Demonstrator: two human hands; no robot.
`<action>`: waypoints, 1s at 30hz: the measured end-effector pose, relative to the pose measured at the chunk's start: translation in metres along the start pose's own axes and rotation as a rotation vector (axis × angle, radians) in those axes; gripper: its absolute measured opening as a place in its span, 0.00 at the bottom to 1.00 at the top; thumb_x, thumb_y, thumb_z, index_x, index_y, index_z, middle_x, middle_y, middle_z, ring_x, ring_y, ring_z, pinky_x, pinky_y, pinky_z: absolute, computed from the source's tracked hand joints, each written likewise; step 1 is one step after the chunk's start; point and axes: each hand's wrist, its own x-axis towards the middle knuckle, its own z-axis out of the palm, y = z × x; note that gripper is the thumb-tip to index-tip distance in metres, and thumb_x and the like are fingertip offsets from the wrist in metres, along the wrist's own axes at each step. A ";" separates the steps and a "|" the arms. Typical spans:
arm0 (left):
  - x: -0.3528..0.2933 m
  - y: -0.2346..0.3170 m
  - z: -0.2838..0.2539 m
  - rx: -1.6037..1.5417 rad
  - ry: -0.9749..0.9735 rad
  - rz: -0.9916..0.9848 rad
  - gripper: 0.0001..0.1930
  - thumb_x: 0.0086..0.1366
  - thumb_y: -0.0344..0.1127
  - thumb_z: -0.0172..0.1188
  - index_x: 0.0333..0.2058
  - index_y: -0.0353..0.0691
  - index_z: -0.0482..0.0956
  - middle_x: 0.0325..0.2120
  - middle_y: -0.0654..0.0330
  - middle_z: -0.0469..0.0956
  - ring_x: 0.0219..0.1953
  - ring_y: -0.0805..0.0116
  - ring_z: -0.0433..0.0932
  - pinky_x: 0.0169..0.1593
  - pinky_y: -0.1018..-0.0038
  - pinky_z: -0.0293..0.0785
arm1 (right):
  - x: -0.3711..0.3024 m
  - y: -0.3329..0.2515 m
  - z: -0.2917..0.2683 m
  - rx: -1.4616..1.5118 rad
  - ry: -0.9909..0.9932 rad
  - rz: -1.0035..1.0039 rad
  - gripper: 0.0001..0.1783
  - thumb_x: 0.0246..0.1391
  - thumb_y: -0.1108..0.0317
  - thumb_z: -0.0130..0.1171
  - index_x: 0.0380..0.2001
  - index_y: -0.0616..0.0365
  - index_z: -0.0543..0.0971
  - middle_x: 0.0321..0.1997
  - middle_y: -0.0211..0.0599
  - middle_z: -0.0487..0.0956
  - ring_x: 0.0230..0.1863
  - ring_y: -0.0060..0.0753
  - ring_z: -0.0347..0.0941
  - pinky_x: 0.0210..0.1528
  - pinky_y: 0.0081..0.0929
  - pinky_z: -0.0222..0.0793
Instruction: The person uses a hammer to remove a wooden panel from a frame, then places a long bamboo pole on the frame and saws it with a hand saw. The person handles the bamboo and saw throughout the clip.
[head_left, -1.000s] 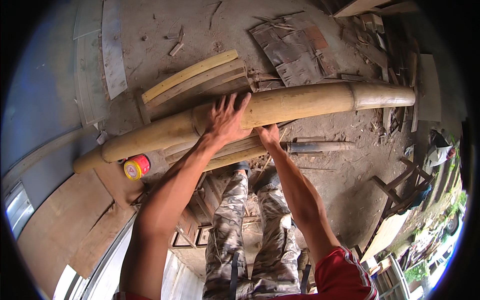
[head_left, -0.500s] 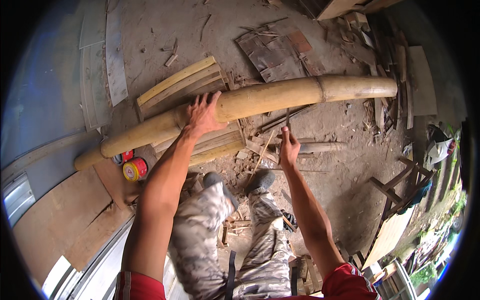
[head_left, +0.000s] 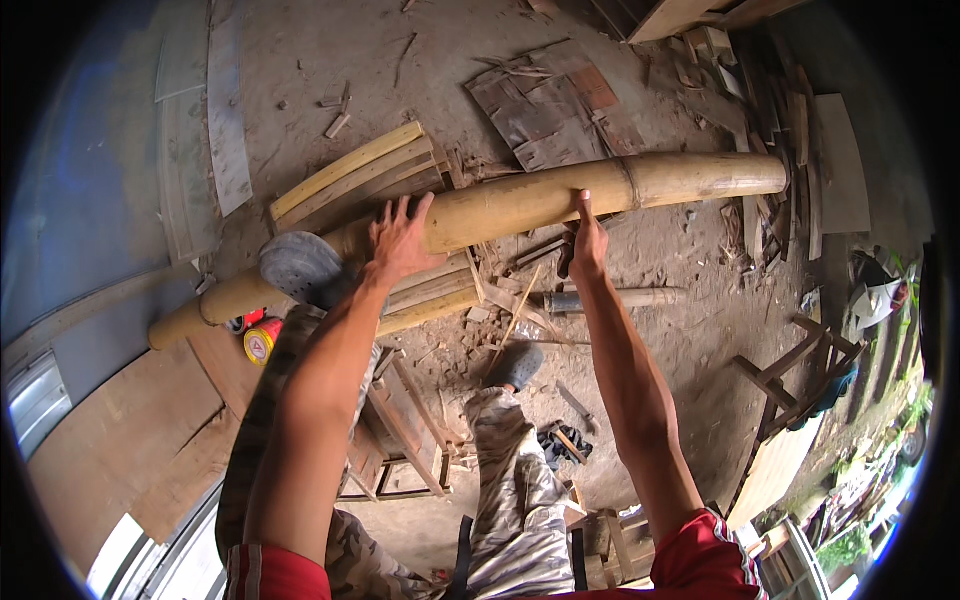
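Across the dirt floor [head_left: 700, 330] lies your thick bamboo pole [head_left: 520, 205]. Your left hand [head_left: 400, 240] rests on it, fingers spread flat; your right hand [head_left: 588, 243] grips a dark tool, forefinger touching the pole.

Only one labelled thing in your view: a small round tin [head_left: 262, 341] on the floor at your left, just below the thick end of the bamboo pole [head_left: 520, 205]. Its yellow face carries a red-edged label, with a red can [head_left: 243, 322] just beside it. No signs or screens.
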 end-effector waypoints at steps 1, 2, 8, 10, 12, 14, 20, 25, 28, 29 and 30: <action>-0.001 0.001 0.001 -0.004 -0.008 -0.001 0.60 0.38 0.56 0.75 0.70 0.62 0.50 0.67 0.41 0.55 0.68 0.33 0.54 0.60 0.33 0.57 | 0.002 0.003 -0.002 -0.019 0.004 -0.023 0.38 0.50 0.32 0.65 0.36 0.65 0.79 0.28 0.36 0.75 0.17 0.17 0.59 0.17 0.21 0.52; -0.001 0.001 0.001 -0.004 -0.008 -0.008 0.60 0.39 0.56 0.75 0.70 0.62 0.50 0.67 0.41 0.55 0.68 0.32 0.54 0.60 0.33 0.57 | 0.002 0.003 -0.001 -0.018 0.004 -0.037 0.37 0.52 0.33 0.63 0.36 0.63 0.79 0.25 0.32 0.72 0.17 0.17 0.58 0.17 0.21 0.52; -0.002 0.005 -0.002 0.019 -0.028 -0.042 0.58 0.41 0.57 0.75 0.70 0.61 0.50 0.67 0.42 0.54 0.68 0.32 0.53 0.60 0.33 0.58 | 0.005 0.000 -0.004 -0.054 -0.060 -0.022 0.37 0.53 0.33 0.62 0.35 0.64 0.78 0.19 0.23 0.65 0.16 0.14 0.57 0.17 0.20 0.51; 0.000 0.011 -0.004 0.014 -0.023 -0.053 0.58 0.42 0.59 0.74 0.70 0.58 0.50 0.67 0.42 0.54 0.68 0.31 0.52 0.60 0.33 0.57 | 0.012 -0.001 -0.008 -0.113 -0.079 -0.055 0.39 0.53 0.32 0.61 0.36 0.66 0.78 0.19 0.24 0.66 0.16 0.13 0.57 0.17 0.20 0.51; -0.001 0.015 -0.005 0.001 -0.020 -0.059 0.59 0.43 0.64 0.73 0.70 0.54 0.50 0.66 0.41 0.56 0.68 0.30 0.53 0.60 0.32 0.56 | 0.014 0.000 -0.016 -0.209 -0.106 -0.076 0.41 0.53 0.31 0.61 0.36 0.69 0.78 0.20 0.26 0.67 0.16 0.13 0.57 0.17 0.20 0.52; 0.001 0.022 0.004 -0.022 0.037 -0.065 0.59 0.44 0.70 0.70 0.70 0.50 0.51 0.65 0.39 0.58 0.67 0.29 0.54 0.61 0.32 0.56 | 0.008 -0.002 -0.030 -0.334 -0.136 -0.102 0.43 0.54 0.31 0.59 0.43 0.70 0.79 0.21 0.28 0.71 0.17 0.14 0.59 0.17 0.20 0.55; 0.010 0.024 0.009 -0.068 0.116 0.025 0.52 0.57 0.78 0.50 0.69 0.44 0.55 0.64 0.35 0.59 0.67 0.33 0.55 0.68 0.39 0.47 | -0.104 0.015 -0.100 -0.100 0.037 -0.183 0.42 0.63 0.60 0.60 0.72 0.59 0.52 0.19 0.23 0.71 0.14 0.13 0.60 0.12 0.16 0.52; 0.021 0.053 0.006 -0.125 0.015 -0.006 0.56 0.54 0.84 0.43 0.71 0.47 0.53 0.67 0.35 0.54 0.70 0.34 0.51 0.71 0.41 0.41 | -0.219 0.024 -0.157 -0.156 0.300 -0.412 0.30 0.68 0.64 0.54 0.68 0.62 0.62 0.21 0.26 0.69 0.18 0.13 0.58 0.19 0.16 0.54; 0.026 0.062 0.011 -0.096 0.119 -0.037 0.50 0.57 0.81 0.42 0.68 0.51 0.61 0.66 0.40 0.60 0.68 0.37 0.58 0.70 0.43 0.46 | -0.242 0.020 -0.165 -0.214 0.282 -0.581 0.28 0.67 0.67 0.53 0.67 0.63 0.63 0.27 0.29 0.74 0.19 0.14 0.62 0.20 0.15 0.57; 0.028 0.065 0.005 -0.205 0.086 -0.105 0.47 0.59 0.79 0.42 0.66 0.51 0.64 0.65 0.41 0.62 0.67 0.39 0.60 0.69 0.44 0.48 | -0.243 0.020 -0.162 -0.240 0.261 -0.601 0.28 0.67 0.67 0.54 0.67 0.63 0.64 0.28 0.30 0.74 0.20 0.14 0.62 0.20 0.16 0.58; 0.031 0.071 -0.005 -0.311 0.048 -0.168 0.44 0.61 0.77 0.42 0.64 0.51 0.67 0.63 0.42 0.65 0.66 0.40 0.62 0.69 0.45 0.51 | -0.244 0.021 -0.159 -0.265 0.247 -0.619 0.28 0.66 0.67 0.54 0.66 0.64 0.64 0.29 0.31 0.75 0.20 0.14 0.63 0.21 0.16 0.58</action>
